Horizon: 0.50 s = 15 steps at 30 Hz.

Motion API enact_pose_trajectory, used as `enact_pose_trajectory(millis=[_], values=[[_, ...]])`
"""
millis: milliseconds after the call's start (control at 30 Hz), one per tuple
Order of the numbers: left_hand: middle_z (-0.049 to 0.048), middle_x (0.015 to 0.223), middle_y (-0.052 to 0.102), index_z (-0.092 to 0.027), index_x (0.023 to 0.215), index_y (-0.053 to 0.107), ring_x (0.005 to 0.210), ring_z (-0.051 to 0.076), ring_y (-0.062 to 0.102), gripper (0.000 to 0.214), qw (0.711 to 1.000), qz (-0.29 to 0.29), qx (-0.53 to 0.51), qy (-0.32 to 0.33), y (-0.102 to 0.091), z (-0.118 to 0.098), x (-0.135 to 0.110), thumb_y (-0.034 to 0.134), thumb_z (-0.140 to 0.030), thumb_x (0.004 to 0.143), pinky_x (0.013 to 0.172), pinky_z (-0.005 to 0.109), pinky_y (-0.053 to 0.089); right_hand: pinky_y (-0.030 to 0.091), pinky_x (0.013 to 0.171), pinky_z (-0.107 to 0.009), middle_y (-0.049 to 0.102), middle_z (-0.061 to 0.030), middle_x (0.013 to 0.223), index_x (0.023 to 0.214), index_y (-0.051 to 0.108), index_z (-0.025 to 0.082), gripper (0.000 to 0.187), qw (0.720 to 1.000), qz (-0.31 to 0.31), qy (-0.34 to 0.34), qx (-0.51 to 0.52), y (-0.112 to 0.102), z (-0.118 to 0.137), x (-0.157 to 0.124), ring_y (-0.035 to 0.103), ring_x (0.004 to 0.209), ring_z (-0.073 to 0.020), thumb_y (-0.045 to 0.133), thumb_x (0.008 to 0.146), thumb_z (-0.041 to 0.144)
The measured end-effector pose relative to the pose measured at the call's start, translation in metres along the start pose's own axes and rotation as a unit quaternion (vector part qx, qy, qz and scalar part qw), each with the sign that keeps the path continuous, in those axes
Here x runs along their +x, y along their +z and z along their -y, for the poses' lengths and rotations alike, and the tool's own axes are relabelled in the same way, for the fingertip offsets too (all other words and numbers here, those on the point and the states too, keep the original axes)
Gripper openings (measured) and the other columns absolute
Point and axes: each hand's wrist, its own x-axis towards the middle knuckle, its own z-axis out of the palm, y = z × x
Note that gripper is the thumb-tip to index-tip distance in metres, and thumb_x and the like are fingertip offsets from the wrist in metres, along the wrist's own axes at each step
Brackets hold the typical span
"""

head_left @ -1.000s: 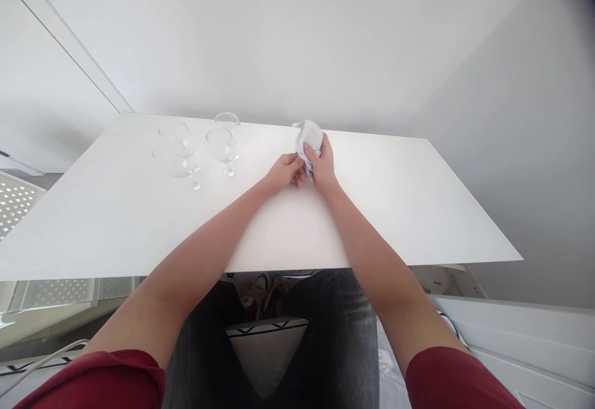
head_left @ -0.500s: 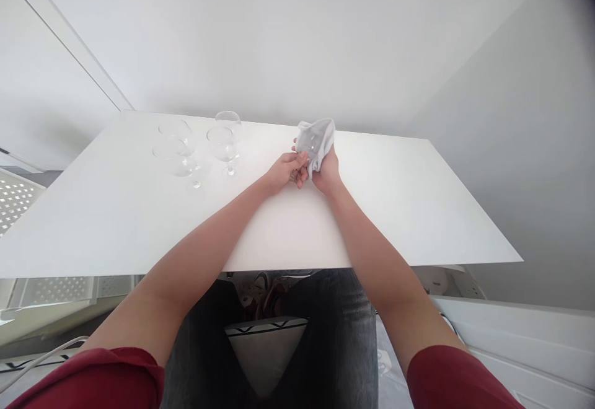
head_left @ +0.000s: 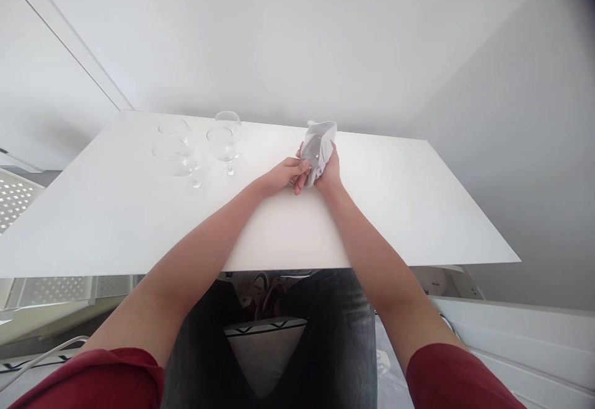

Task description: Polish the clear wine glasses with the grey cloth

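Note:
Near the far edge of the white table, my left hand (head_left: 294, 172) is closed round the lower part of a clear stemmed glass (head_left: 314, 150). A white cloth (head_left: 328, 139) wraps the outside of the bowl. My right hand (head_left: 330, 167) is closed on the cloth and presses it against the glass from the right. The glass leans, its base and stem mostly hidden by my left fingers. Some of my right fingers show behind the bowl on its left side.
Several clear stemmed glasses stand on the left half of the table, including a near one (head_left: 221, 142) and one farther left (head_left: 169, 152). The white table (head_left: 400, 211) meets a white wall (head_left: 297, 37) at the back. Perforated white baskets (head_left: 18, 198) are at the far left.
The glass and cloth have turned a little in my hands and shifted slightly to the right. The cloth's folds lie differently round the bowl. The standing glasses have stayed put.

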Motion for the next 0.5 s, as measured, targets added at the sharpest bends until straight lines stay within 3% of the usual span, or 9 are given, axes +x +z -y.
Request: enact_pose_trajectory(millis=[133, 233, 300, 400, 433, 500], values=[[-0.0006, 0.051, 0.054, -0.019, 0.084, 0.067, 0.040, 0.012, 0.044, 0.061, 0.996, 0.057, -0.067, -0.030, -0.006, -0.011, -0.008, 0.074, -0.080, 0.089, 0.049, 0.032, 0.051, 0.067, 0.076, -0.043, 0.071, -0.0092, 0.088, 0.102, 0.064, 0.019, 0.087, 0.991, 0.123, 0.026, 0.045, -0.003, 0.000, -0.005, 0.075, 0.101, -0.0307, 0.071, 0.066, 0.099], [-0.0027, 0.049, 0.049, -0.019, 0.085, 0.068, 0.039, 0.010, 0.038, 0.061, 0.994, 0.060, -0.082, -0.043, -0.008, -0.015, -0.009, 0.070, -0.080, 0.093, 0.047, 0.031, 0.049, 0.067, 0.081, -0.042, 0.073, -0.0092, 0.095, 0.106, 0.067, 0.019, 0.082, 0.987, 0.157, 0.004, 0.026, 0.001, 0.001, -0.009, 0.075, 0.101, -0.0289, 0.087, 0.063, 0.085], [-0.0020, 0.051, 0.050, -0.018, 0.081, 0.067, 0.041, 0.010, 0.040, 0.062, 0.995, 0.035, -0.087, -0.039, -0.006, -0.012, -0.006, 0.070, -0.078, 0.094, 0.050, 0.029, 0.050, 0.067, 0.087, -0.039, 0.075, -0.0107, 0.108, 0.108, 0.068, 0.018, 0.070, 0.993, 0.099, -0.057, 0.006, 0.005, 0.002, -0.009, 0.075, 0.104, -0.0263, 0.092, 0.068, 0.071], [0.0020, 0.057, 0.060, -0.017, 0.076, 0.065, 0.046, 0.011, 0.053, 0.064, 0.999, -0.015, -0.049, -0.015, 0.000, -0.003, 0.001, 0.074, -0.078, 0.091, 0.054, 0.028, 0.053, 0.066, 0.087, -0.033, 0.075, -0.0084, 0.118, 0.111, 0.067, 0.021, 0.057, 0.985, -0.067, -0.157, -0.036, 0.008, 0.001, -0.007, 0.073, 0.108, -0.0226, 0.092, 0.075, 0.057], [0.0033, 0.058, 0.063, -0.016, 0.076, 0.065, 0.047, 0.012, 0.058, 0.065, 0.999, -0.021, -0.029, -0.011, 0.001, 0.000, 0.002, 0.076, -0.079, 0.089, 0.054, 0.028, 0.053, 0.065, 0.084, -0.032, 0.075, -0.0076, 0.116, 0.110, 0.066, 0.021, 0.055, 0.978, -0.108, -0.174, -0.045, 0.008, 0.001, -0.005, 0.073, 0.106, -0.0219, 0.091, 0.077, 0.058], [0.0044, 0.060, 0.066, -0.015, 0.079, 0.066, 0.048, 0.014, 0.063, 0.067, 1.000, -0.012, -0.003, -0.014, 0.002, 0.003, 0.002, 0.077, -0.081, 0.086, 0.054, 0.028, 0.053, 0.064, 0.074, -0.029, 0.075, -0.0079, 0.109, 0.108, 0.066, 0.020, 0.055, 0.976, -0.132, -0.167, -0.044, 0.007, 0.001, -0.004, 0.074, 0.098, -0.0211, 0.084, 0.083, 0.066]])
